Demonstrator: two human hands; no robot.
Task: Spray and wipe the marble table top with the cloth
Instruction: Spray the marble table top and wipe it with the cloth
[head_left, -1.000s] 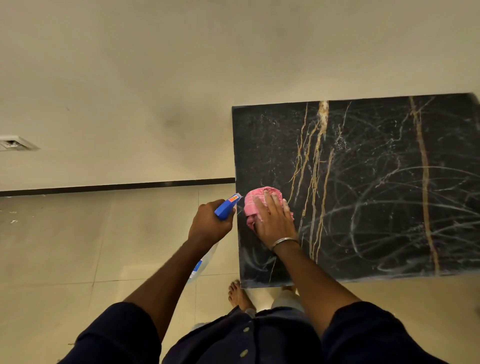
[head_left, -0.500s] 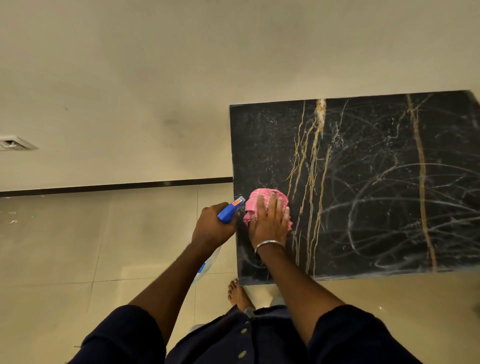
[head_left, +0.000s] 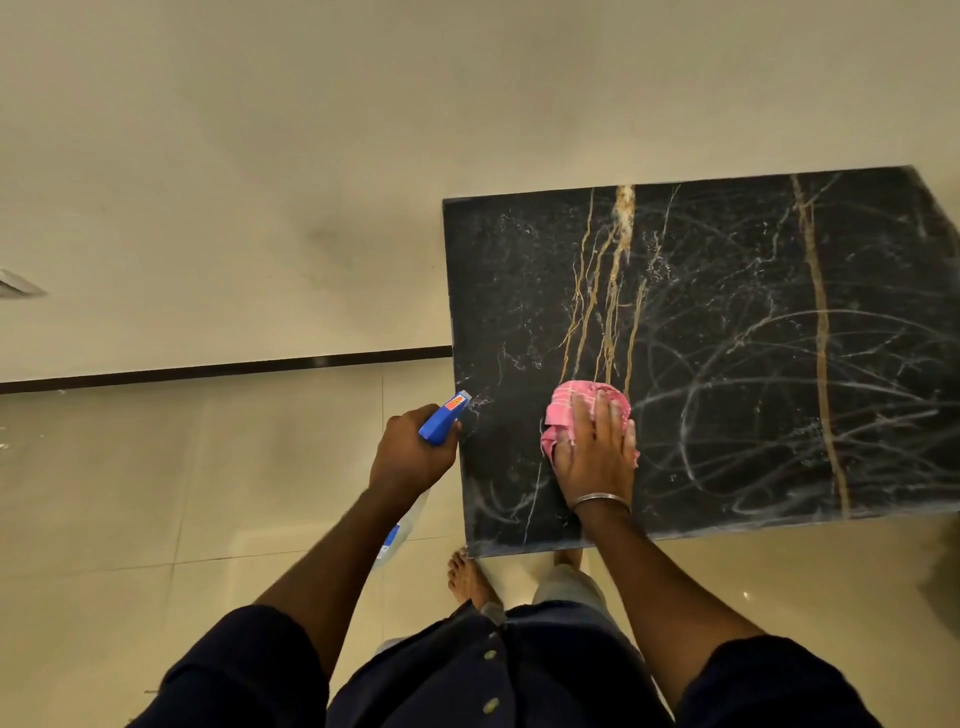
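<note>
The black marble table top (head_left: 753, 291) with gold veins and pale wipe streaks fills the right half of the view. A bunched pink cloth (head_left: 569, 402) lies near its front left corner. My right hand (head_left: 597, 452) presses flat on the cloth with straight fingers. My left hand (head_left: 410, 457) grips a spray bottle (head_left: 444, 418) with a blue head just off the table's left edge. The nozzle points toward the table. The clear bottle body hangs below my wrist, mostly hidden.
A beige wall rises behind the table, with a dark skirting strip (head_left: 223, 370) at its base. Glossy beige floor tiles (head_left: 182, 493) spread to the left. My bare feet (head_left: 467, 577) stand at the table's front edge.
My right hand has slid the pink cloth to the right, away from the table's left edge. My left hand with the spray bottle has stayed by that edge.
</note>
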